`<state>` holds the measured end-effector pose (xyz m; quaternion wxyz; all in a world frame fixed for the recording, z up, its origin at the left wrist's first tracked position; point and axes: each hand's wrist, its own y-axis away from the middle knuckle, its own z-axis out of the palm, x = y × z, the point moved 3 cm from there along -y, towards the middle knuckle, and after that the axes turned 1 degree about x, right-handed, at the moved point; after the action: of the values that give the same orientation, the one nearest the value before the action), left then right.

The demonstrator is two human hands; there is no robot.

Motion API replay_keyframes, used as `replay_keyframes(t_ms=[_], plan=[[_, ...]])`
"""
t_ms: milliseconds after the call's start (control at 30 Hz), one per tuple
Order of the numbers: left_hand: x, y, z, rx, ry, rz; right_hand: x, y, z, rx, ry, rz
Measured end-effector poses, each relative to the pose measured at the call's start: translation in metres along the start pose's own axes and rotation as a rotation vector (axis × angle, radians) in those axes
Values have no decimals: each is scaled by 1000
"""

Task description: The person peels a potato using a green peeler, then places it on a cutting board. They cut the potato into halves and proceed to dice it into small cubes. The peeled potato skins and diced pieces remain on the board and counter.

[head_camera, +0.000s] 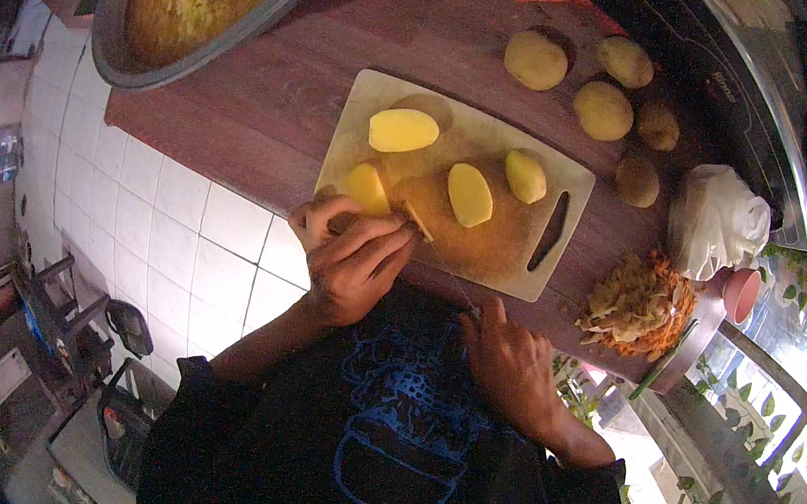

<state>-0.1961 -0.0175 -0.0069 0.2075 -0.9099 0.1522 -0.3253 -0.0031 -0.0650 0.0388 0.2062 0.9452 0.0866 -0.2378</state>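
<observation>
My left hand (361,258) is bent over the near left edge of a white plastic cutting board (506,274). Its fingertips grip a thin potato slice (418,221), seen almost edge-on. Just beyond those fingers lies a cut potato piece (368,187), partly hidden by them. A knife (455,275) is in my right hand (510,367) at the board's near edge; its thin blade is blurred and points towards the slice. Farther up the board rest a peeled potato piece (403,131), a flat-cut potato half (470,196) and a smaller potato piece (526,177).
Several unpeeled potatoes (603,111) lie beyond the board on the wooden table (280,86). A large basin (167,83) at upper left holds diced pieces in liquid. Rightward are a vegetable-peel heap (638,307), a white plastic bag (721,219), a pink cup (740,295) and a stove (742,74).
</observation>
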Motion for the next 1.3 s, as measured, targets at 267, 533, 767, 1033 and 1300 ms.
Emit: replay_keyframes(t_ms=[267, 533, 767, 1033, 1300], plan=[[1, -1, 0, -8, 21, -11, 4, 0, 6, -14, 53, -9], [1, -5, -1, -45, -10, 28, 4, -7, 15, -3, 63, 13], [0, -11, -2, -87, -41, 54, 12, 18, 7, -64, 7, 93], [-1, -35, -4, -207, -88, 230, 23, 35, 1, -133, -32, 96], [3, -39, -5, -291, -81, 247, 33, 43, 9, -33, -160, 122]])
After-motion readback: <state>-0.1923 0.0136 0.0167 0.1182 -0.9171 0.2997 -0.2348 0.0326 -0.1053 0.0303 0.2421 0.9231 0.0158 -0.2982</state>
